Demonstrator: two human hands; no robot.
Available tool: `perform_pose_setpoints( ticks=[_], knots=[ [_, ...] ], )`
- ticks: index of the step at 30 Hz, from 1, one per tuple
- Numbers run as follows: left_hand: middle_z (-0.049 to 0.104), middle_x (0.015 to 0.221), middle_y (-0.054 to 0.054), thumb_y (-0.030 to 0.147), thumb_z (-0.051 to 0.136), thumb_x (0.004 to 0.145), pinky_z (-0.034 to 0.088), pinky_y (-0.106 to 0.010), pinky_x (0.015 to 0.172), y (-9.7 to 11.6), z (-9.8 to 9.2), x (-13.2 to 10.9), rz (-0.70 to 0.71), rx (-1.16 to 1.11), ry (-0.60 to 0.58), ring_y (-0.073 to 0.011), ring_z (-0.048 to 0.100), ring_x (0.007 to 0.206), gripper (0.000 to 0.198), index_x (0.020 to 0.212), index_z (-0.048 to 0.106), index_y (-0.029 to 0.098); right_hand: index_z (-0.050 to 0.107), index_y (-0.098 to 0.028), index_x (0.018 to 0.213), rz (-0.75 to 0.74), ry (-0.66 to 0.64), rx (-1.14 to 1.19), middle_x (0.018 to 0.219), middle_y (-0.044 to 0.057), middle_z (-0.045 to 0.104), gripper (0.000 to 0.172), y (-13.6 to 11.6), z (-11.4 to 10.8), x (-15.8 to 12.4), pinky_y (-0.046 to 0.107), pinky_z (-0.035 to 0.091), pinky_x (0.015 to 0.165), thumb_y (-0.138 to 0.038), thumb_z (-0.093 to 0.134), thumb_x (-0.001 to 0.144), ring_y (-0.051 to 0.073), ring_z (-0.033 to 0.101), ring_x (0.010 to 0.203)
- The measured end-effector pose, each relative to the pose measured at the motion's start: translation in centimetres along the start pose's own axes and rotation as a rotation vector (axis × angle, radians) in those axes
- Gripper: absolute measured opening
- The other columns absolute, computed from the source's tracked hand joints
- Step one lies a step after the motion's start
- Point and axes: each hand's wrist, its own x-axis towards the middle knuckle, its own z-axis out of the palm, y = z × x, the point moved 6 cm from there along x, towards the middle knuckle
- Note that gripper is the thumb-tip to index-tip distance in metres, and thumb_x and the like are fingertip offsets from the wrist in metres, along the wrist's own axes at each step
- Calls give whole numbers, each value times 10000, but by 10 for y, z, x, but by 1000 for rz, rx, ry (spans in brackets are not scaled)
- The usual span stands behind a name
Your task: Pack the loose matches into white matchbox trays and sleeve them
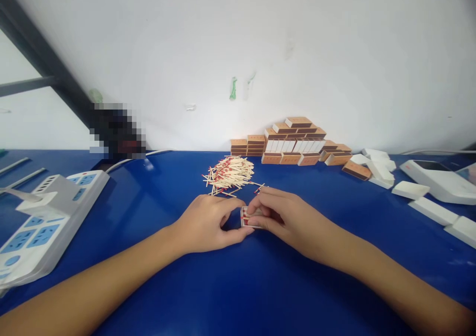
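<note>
A small white matchbox tray [243, 223] with red-tipped matches in it lies on the blue table in front of me. My left hand [211, 223] grips its left end, thumb at the near side and index finger at the far side. Over the tray's right part, my right hand [282, 217] has thumb and fingers pinched on matches [245, 218]; its fingers hide much of the tray. Just beyond the hands is a loose heap of matches [231, 173], red heads mixed in all directions. A few stray matches lie at its right edge.
Stacked matchboxes [293, 133] stand against the white wall. To the right lie white empty trays [411, 190] and a white device [442, 180]. A power strip [48, 227] with a plug and cable sits at the left.
</note>
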Motion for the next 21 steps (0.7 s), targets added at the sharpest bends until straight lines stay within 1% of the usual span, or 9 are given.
perform_pose_setpoints(
  ticks=[4, 9, 14, 15, 17, 19, 21],
  knots=[
    [567, 587, 77, 453, 706, 908, 358, -237, 546, 1, 0, -1, 3, 3, -1, -87, 510, 511, 252, 997, 731, 219, 671, -212, 870, -30, -17, -37, 849, 5, 628, 163, -5, -1, 2, 285, 458, 707, -259, 624, 1018, 143, 585, 763],
    [564, 582, 76, 458, 710, 909, 358, -234, 554, 2, 1, -1, -3, 3, -14, -92, 516, 514, 261, 1028, 735, 226, 622, -206, 871, -74, 12, -116, 899, 15, 633, 169, -7, -7, -1, 280, 436, 648, -247, 587, 1032, 139, 583, 747],
    [573, 593, 74, 470, 719, 901, 351, -235, 557, -1, 1, -1, -9, 5, -11, -97, 518, 515, 288, 1063, 729, 232, 687, -215, 870, -71, 9, -100, 875, 13, 643, 173, -8, -7, -3, 268, 433, 638, -254, 615, 1022, 132, 591, 735],
    [574, 595, 73, 469, 719, 901, 350, -235, 556, -1, 2, -1, -7, 6, -10, -97, 517, 515, 289, 1063, 728, 230, 705, -222, 891, -66, 31, -100, 855, 8, 634, 159, -7, -8, -3, 268, 427, 631, -265, 621, 1020, 131, 582, 724],
    [570, 593, 73, 472, 722, 900, 349, -235, 556, 0, 1, -1, -3, 6, -6, -97, 516, 515, 301, 1075, 729, 228, 720, -232, 932, -48, 116, -125, 810, -3, 605, 132, -1, -15, -2, 273, 411, 618, -276, 627, 1014, 129, 553, 690],
    [562, 587, 78, 475, 730, 893, 350, -235, 555, 0, 1, -1, -6, 5, -2, -97, 517, 513, 325, 1106, 731, 231, 721, -234, 944, -18, 201, -169, 803, -6, 589, 130, 12, -23, 1, 280, 405, 620, -281, 621, 1012, 129, 532, 672],
    [557, 586, 81, 466, 734, 890, 350, -235, 554, 0, 1, -1, -12, 1, -6, -95, 518, 514, 328, 1127, 733, 238, 724, -235, 960, 21, 234, -200, 838, 2, 593, 132, 28, -29, 5, 287, 417, 642, -295, 617, 1011, 132, 532, 683]
  ],
)
